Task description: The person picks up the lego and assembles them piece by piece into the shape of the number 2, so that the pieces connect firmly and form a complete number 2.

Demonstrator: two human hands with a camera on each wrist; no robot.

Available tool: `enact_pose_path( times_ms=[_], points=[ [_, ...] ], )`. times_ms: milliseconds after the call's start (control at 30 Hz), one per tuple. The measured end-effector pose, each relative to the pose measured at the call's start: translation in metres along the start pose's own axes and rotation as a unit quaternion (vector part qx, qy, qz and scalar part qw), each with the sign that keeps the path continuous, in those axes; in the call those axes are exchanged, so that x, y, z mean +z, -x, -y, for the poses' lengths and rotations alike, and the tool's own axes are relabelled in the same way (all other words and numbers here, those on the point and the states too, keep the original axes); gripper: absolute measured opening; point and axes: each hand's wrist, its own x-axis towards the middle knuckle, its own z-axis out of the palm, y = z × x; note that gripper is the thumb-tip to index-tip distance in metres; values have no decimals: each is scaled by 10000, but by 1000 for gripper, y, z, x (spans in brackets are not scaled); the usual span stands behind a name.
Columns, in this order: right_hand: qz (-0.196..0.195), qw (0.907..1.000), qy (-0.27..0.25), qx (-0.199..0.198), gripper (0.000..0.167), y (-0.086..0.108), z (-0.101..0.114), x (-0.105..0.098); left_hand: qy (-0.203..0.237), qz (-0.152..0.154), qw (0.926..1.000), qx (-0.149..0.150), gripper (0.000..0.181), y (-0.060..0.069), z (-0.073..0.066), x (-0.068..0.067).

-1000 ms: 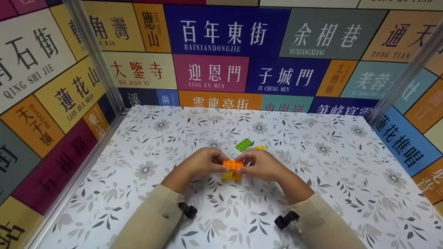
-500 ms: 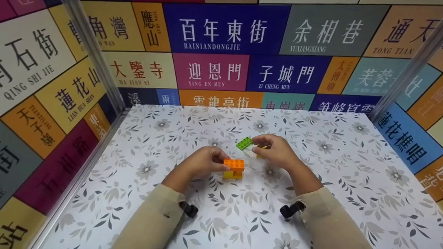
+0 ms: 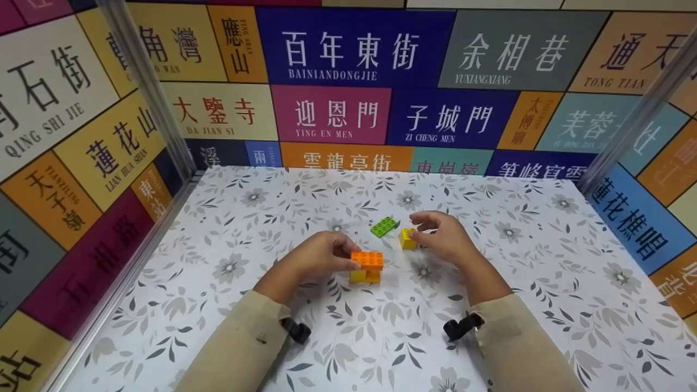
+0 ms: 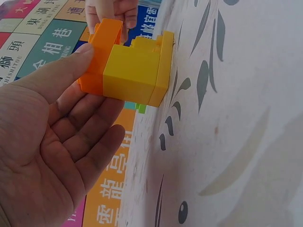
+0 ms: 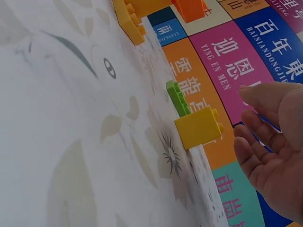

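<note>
My left hand [image 3: 318, 255] pinches the end of an orange building brick [image 3: 368, 260] between thumb and fingers. In the left wrist view that orange brick sits across a yellow brick [image 4: 131, 71], which stands on a thin yellow piece [image 4: 162, 71]. To the right, my right hand [image 3: 444, 237] hovers by a loose yellow brick [image 3: 407, 239], fingers loosely bent. The right wrist view shows a gap between this hand and the loose yellow brick [image 5: 199, 126]. A flat green brick [image 3: 384, 226] lies just behind and left of the loose yellow one.
The bricks are on a table [image 3: 228, 316] covered with a white floral print. A sign-patterned wall [image 3: 332, 114] rises along the back, with panels at both sides. Black straps [image 3: 298, 330] are at both sleeve cuffs.
My right hand has let go of the orange brick and moved right and back, past the green brick to the loose yellow one. The left hand has kept its hold.
</note>
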Motion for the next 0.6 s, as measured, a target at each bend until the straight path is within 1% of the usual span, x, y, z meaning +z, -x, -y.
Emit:
enact_pose_path(
  times_ms=[33,300,600],
  points=[
    [19,10000,6,52,54,-1,-2,0,-11,-4,10000,47,19,0,0,0],
    [234,9995,-108,173,55,-6,-16,8,25,33,10000,-72,20,0,-1,0],
    [293,9982,80,519,53,-7,-20,13,63,65,9999,-50,20,-1,0,0]
  ],
)
